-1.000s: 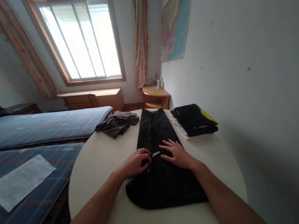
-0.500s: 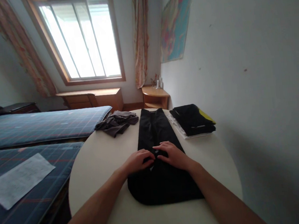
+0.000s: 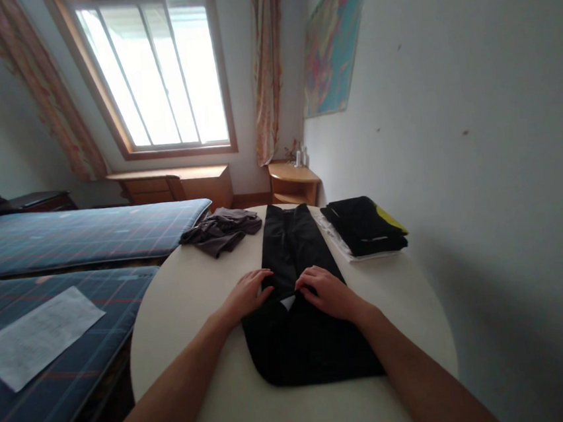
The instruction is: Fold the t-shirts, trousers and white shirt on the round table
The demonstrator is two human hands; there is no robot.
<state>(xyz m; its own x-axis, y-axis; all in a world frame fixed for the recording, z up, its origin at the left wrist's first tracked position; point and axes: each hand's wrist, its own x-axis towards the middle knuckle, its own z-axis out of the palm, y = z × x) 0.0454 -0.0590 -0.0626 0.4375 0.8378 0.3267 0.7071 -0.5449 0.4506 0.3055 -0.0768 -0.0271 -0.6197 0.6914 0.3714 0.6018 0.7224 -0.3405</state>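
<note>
Black trousers (image 3: 293, 253) lie lengthwise on a round white table (image 3: 173, 327), waistband at the far end and the near part folded over. My left hand (image 3: 243, 299) rests at their left edge, its thumb and curved fingers apart. At the middle of the fold, my right hand (image 3: 325, 291) has its thumb and fingers closed on the cloth. Between the hands a small white patch (image 3: 288, 302) shows at the folded edge; I cannot tell what it is.
A crumpled grey-brown garment (image 3: 223, 230) lies at the table's far left. Folded clothes (image 3: 363, 226), black with yellow over white, are stacked at the far right. Beds with blue plaid mattresses (image 3: 75, 237) stand left, one bearing a paper sheet (image 3: 42, 337). A wall (image 3: 501, 216) runs along the right.
My left hand has moved left from the middle of the trousers to their left edge. The right hand stays nearly in place. More of the white patch shows between them.
</note>
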